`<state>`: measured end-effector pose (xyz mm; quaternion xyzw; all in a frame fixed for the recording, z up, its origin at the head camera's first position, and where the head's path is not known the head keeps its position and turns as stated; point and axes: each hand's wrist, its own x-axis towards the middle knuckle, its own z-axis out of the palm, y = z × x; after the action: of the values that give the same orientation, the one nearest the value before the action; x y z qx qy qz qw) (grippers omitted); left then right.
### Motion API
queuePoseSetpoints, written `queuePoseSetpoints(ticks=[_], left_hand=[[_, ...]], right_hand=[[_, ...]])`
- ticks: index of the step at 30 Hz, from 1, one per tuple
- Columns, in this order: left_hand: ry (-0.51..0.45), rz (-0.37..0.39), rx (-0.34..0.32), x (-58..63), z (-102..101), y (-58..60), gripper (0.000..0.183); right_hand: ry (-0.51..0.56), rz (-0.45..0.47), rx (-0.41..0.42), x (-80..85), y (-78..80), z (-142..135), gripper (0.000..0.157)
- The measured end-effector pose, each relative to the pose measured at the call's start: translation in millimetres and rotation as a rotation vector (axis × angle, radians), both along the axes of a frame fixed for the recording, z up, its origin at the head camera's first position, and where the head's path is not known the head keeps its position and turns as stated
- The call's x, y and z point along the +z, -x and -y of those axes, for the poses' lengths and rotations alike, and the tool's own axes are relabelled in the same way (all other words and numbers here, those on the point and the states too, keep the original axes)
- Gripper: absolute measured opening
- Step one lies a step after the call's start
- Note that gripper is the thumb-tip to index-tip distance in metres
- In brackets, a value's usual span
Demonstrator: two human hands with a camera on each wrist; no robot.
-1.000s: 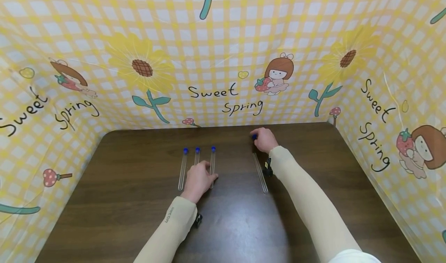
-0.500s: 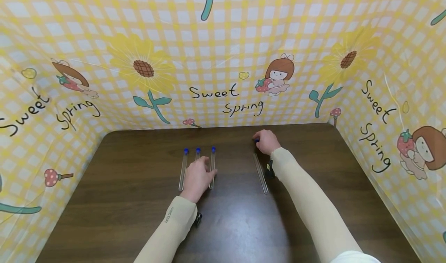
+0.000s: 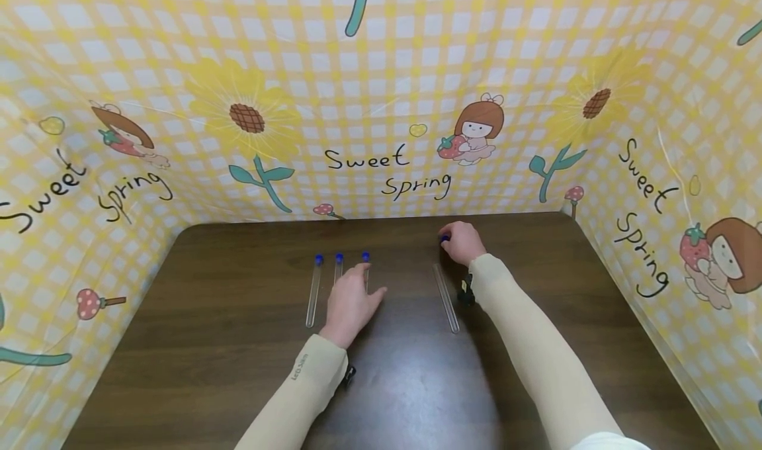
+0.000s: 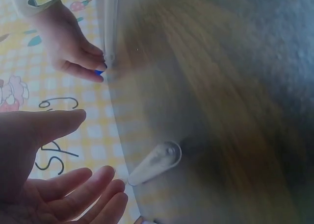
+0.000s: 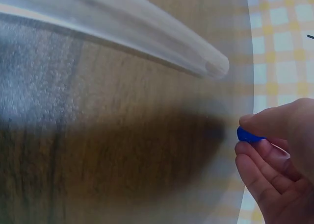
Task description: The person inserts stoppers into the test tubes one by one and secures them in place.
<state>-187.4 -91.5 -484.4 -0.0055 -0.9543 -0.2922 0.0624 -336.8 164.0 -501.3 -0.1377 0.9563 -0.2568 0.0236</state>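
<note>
My right hand (image 3: 464,243) pinches a small blue cap (image 5: 249,135) between thumb and fingers, just above the table near its back edge. An uncapped glass test tube (image 3: 446,301) lies below that hand, its top end pointing toward the back; cap and tube are apart. My left hand (image 3: 350,304), fingers spread and nothing in its grasp, hovers over the capped tubes. The leftmost capped test tube (image 3: 313,298) shows whole. Partly hidden by the left hand are the middle tube with its blue cap (image 3: 339,258) and the right one with its cap (image 3: 366,257).
A dark wooden table (image 3: 208,344) carries everything. Yellow checked cloth (image 3: 381,99) hangs as walls behind it and on both sides, meeting the table's back edge close behind the right hand.
My left hand has shifted right and a little away from me, its fingers more spread. With the blue cap, my right hand has drifted slightly right. The tubes stay put.
</note>
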Motion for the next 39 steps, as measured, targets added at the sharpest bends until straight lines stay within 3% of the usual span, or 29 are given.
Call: queuePoseSetpoints(ticks=[25, 32, 39], left_hand=[[-0.015, -0.004, -0.057, -4.2, -17.7, -2.7, 0.061], [-0.010, 0.025, -0.073, -4.1, -27.6, -4.9, 0.061], [0.006, -0.007, -0.099, -6.2, -40.7, -7.2, 0.060]], right_hand=[[0.146, 0.016, -0.089, 7.2, -8.8, -14.5, 0.024], [0.166, 0.010, -0.101, 11.0, -14.2, -16.7, 0.021], [0.199, -0.018, -0.103, 16.5, -21.1, -21.2, 0.020]])
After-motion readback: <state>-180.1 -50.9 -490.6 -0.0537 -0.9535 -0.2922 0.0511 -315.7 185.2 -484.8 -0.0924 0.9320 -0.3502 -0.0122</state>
